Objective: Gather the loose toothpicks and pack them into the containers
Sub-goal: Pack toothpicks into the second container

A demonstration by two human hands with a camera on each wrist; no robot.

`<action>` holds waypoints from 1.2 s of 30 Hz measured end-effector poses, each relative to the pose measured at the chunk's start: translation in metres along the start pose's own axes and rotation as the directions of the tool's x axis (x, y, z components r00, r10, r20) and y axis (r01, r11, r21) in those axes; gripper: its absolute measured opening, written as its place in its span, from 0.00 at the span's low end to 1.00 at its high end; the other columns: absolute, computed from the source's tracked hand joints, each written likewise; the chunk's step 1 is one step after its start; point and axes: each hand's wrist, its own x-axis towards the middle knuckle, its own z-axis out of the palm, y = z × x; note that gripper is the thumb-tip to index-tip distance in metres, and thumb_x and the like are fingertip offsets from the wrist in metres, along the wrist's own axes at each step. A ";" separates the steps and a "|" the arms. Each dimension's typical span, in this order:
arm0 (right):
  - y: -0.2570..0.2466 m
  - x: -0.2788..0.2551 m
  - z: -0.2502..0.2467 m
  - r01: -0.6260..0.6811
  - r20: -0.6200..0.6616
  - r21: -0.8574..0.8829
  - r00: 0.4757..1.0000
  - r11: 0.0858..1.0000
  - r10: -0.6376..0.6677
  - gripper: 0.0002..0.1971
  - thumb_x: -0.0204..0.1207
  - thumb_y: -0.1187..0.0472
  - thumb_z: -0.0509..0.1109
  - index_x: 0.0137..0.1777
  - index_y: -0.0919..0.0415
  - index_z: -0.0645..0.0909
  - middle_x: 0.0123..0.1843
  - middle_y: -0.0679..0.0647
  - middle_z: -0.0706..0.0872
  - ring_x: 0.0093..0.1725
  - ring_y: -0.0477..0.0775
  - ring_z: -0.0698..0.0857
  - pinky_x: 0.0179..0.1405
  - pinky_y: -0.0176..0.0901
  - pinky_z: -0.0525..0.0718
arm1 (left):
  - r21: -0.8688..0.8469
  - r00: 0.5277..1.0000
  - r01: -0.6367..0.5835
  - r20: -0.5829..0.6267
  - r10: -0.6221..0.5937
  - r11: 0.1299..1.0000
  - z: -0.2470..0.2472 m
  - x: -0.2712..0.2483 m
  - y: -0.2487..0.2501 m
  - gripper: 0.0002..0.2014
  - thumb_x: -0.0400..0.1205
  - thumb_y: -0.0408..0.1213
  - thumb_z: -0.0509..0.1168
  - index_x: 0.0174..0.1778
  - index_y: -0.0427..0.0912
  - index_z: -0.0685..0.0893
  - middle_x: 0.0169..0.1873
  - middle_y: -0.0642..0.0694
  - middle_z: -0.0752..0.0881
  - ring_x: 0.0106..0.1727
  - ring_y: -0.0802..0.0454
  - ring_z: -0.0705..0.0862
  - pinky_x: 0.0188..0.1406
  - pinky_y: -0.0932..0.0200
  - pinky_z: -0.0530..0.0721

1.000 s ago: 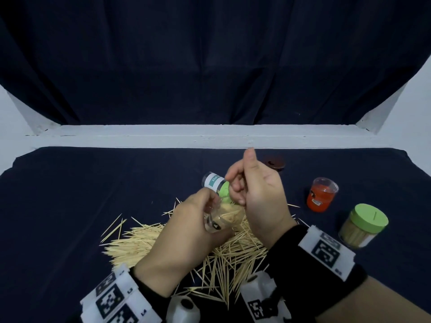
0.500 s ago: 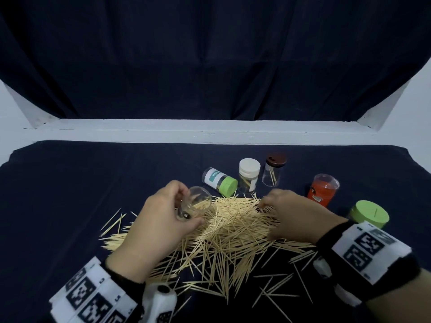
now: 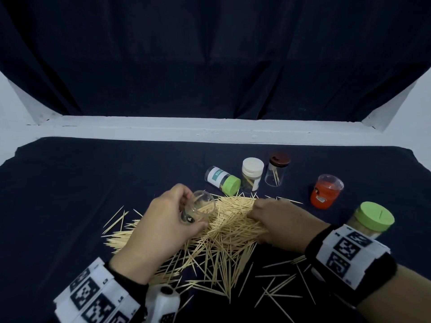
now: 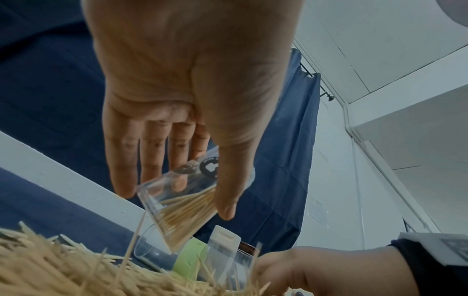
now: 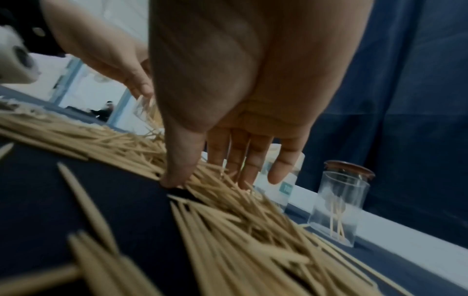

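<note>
A big pile of loose toothpicks (image 3: 231,231) lies on the dark cloth in the middle. My left hand (image 3: 193,209) grips a small clear container (image 3: 200,207) just above the pile's left part, tilted with its mouth toward the right. In the left wrist view this container (image 4: 182,210) has a bunch of toothpicks inside, held between thumb and fingers of the left hand (image 4: 177,200). My right hand (image 3: 254,220) rests on the pile's right side. In the right wrist view the right hand (image 5: 210,180) has straight fingers, and its thumb (image 5: 174,176) touches the pile's edge.
Behind the pile a green-lidded jar (image 3: 222,180) lies on its side, next to an upright white-lidded jar (image 3: 251,174) and a brown-lidded clear jar (image 3: 277,170) with a few toothpicks. A red container (image 3: 326,192) and a green-lidded jar (image 3: 373,217) stand at the right. Stray toothpicks lie near the front edge.
A second ago the right hand was up at the mouth of the held container. It has dropped right onto the pile, and the left hand with the container has lowered slightly.
</note>
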 end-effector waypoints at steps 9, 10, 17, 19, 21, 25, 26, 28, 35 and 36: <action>-0.004 0.005 0.021 -0.065 -0.123 -0.218 0.992 0.974 0.038 0.19 0.67 0.62 0.49 0.34 0.58 0.84 0.32 0.54 0.81 0.29 0.52 0.80 0.24 0.44 0.78 | 0.041 0.999 0.014 0.050 -0.016 0.999 0.001 0.000 0.001 0.22 0.63 0.46 0.82 0.43 0.55 0.74 0.43 0.56 0.83 0.43 0.59 0.84 0.44 0.55 0.84; -0.001 0.007 0.025 -0.083 -0.137 -0.226 0.989 0.971 0.052 0.19 0.66 0.62 0.49 0.31 0.57 0.84 0.31 0.54 0.80 0.27 0.52 0.80 0.23 0.44 0.77 | 0.044 0.998 0.016 0.053 -0.019 0.999 0.001 0.000 0.001 0.22 0.63 0.46 0.82 0.43 0.55 0.74 0.43 0.56 0.83 0.43 0.59 0.84 0.44 0.55 0.84; 0.000 0.001 0.015 -0.109 -0.250 -0.271 0.967 0.956 0.039 0.19 0.67 0.64 0.48 0.32 0.57 0.81 0.30 0.54 0.79 0.29 0.56 0.77 0.29 0.49 0.75 | 0.104 0.998 0.031 0.058 -0.037 0.994 0.001 0.001 0.000 0.23 0.64 0.47 0.81 0.45 0.56 0.74 0.44 0.58 0.82 0.41 0.61 0.82 0.44 0.56 0.83; -0.005 0.000 0.003 -0.121 -0.259 -0.249 0.964 0.961 0.054 0.19 0.69 0.64 0.48 0.37 0.58 0.82 0.33 0.54 0.82 0.32 0.56 0.79 0.33 0.49 0.76 | 0.128 0.997 0.027 0.063 -0.036 0.991 0.001 0.002 0.001 0.23 0.64 0.48 0.81 0.45 0.57 0.74 0.44 0.58 0.81 0.42 0.62 0.81 0.44 0.57 0.82; -0.006 -0.002 -0.003 -0.065 -0.210 -0.250 0.978 0.966 0.011 0.15 0.78 0.66 0.49 0.53 0.58 0.78 0.48 0.55 0.83 0.47 0.58 0.82 0.46 0.50 0.76 | 0.143 0.997 0.027 0.070 -0.037 0.989 0.001 0.001 0.003 0.23 0.64 0.48 0.81 0.45 0.57 0.74 0.44 0.58 0.81 0.42 0.62 0.81 0.44 0.56 0.82; -0.006 -0.008 -0.015 -0.030 -0.178 -0.210 0.984 0.977 -0.008 0.14 0.82 0.67 0.50 0.65 0.58 0.68 0.58 0.54 0.82 0.54 0.58 0.84 0.51 0.50 0.79 | 0.162 0.996 0.027 0.082 -0.041 0.986 0.001 0.003 0.005 0.22 0.65 0.47 0.80 0.45 0.56 0.74 0.44 0.59 0.80 0.40 0.61 0.81 0.44 0.56 0.82; -0.005 -0.008 -0.015 -0.047 -0.168 -0.207 0.986 0.977 0.012 0.14 0.82 0.67 0.50 0.65 0.59 0.67 0.58 0.54 0.82 0.53 0.58 0.85 0.50 0.51 0.82 | 0.174 0.996 0.028 0.084 -0.043 0.984 0.001 0.003 0.005 0.22 0.65 0.47 0.80 0.45 0.56 0.73 0.44 0.59 0.80 0.41 0.61 0.81 0.43 0.57 0.81; -0.002 -0.008 -0.020 -0.058 -0.167 -0.175 0.986 0.983 0.028 0.15 0.82 0.68 0.50 0.66 0.59 0.67 0.57 0.54 0.81 0.53 0.58 0.85 0.47 0.51 0.83 | 0.202 0.995 0.035 0.088 -0.054 0.979 0.001 0.003 0.005 0.22 0.66 0.48 0.80 0.45 0.56 0.72 0.45 0.58 0.79 0.42 0.61 0.79 0.41 0.60 0.79; -0.002 -0.011 -0.041 -0.024 -0.214 -0.125 0.977 0.992 -0.003 0.13 0.82 0.66 0.52 0.64 0.57 0.66 0.55 0.51 0.80 0.51 0.55 0.84 0.42 0.49 0.82 | 0.289 0.993 0.024 0.102 -0.056 0.957 0.002 0.006 0.007 0.22 0.68 0.48 0.78 0.47 0.54 0.71 0.45 0.57 0.77 0.44 0.57 0.78 0.40 0.61 0.73; -0.004 -0.011 -0.042 -0.017 -0.223 -0.145 0.975 0.989 -0.016 0.13 0.82 0.66 0.52 0.65 0.57 0.66 0.56 0.51 0.80 0.51 0.55 0.84 0.41 0.49 0.81 | 0.293 0.994 0.019 0.099 -0.050 0.956 0.002 0.006 0.008 0.21 0.68 0.48 0.78 0.47 0.55 0.71 0.44 0.57 0.77 0.44 0.57 0.78 0.41 0.61 0.75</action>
